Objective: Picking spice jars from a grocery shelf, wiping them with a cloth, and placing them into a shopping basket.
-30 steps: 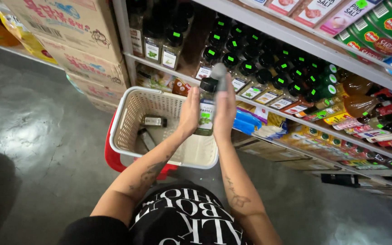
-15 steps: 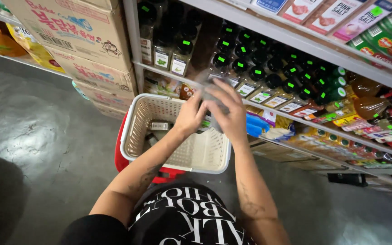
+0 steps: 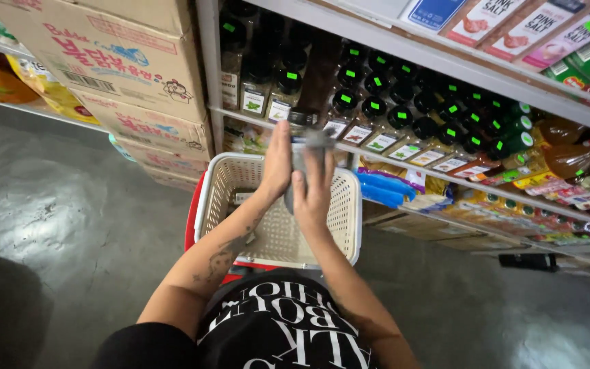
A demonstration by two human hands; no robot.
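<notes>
A: Item one?

B: Jar [image 3: 303, 147], slender, dark cap, pale label; held upright above the far rim of the basket, level with the lower shelf edge. It is pressed between both hands.

A: Hands?

B: Left hand [image 3: 278, 164]: flat against the jar's left side, fingers extended upward. Right hand [image 3: 313, 188]: wrapped round the jar's front and right side, fingers curled over it. Both are closed on the jar.

A: Next entry outward?

B: Basket [image 3: 347, 205], cream, perforated plastic, set directly below the hands. A small labelled item is seen lying inside near the left wall; its kind cannot be told. A red frame [image 3: 191, 225] is visible beneath the basket's left edge.

A: Surroundings?

B: Shelf rows of black-capped spice jars [image 3: 404, 116], green stickers on the lids, ranged just behind the held jar. Cardboard cartons [image 3: 124, 61] are stacked to the left. Blue packets [image 3: 384, 188] are lodged beside the basket's right side. Grey polished floor [image 3: 56, 225] underneath.
</notes>
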